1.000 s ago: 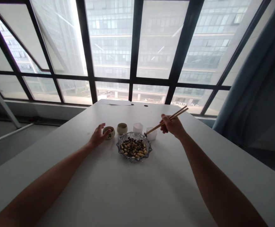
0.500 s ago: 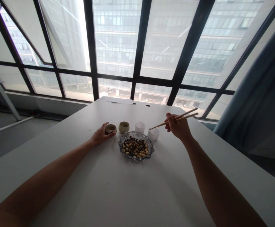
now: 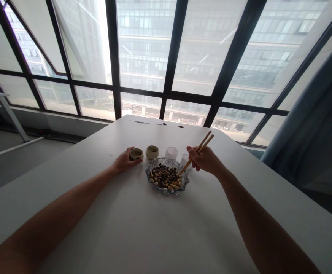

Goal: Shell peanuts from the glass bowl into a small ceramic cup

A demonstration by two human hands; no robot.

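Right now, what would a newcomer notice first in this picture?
Probably the glass bowl of nuts and seeds on the white table, with chopsticks in the right hand slanting down to its right side. Next, the left hand around a small cup, left of the bowl. Behind, bright windows stretch across.

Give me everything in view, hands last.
Glass bowl: one, clear, centre
Nuts and seeds: many, brownish, in bowl
Round cups: two, beige, beyond bowl's left
Angular cups: two, whitish, beyond bowl's right
Chopsticks: two, brown, at bowl's right
Table: one, white, beneath bowl
Paper: some, white, table's far end
Window panes: many, pale, background
Curtain: one, blue, right
Side table: one, white, left
Floor: one, grey, left
Buildings: count unclear, pale, outside
Left hand: one, around leftmost cup
Right hand: one, holding chopsticks
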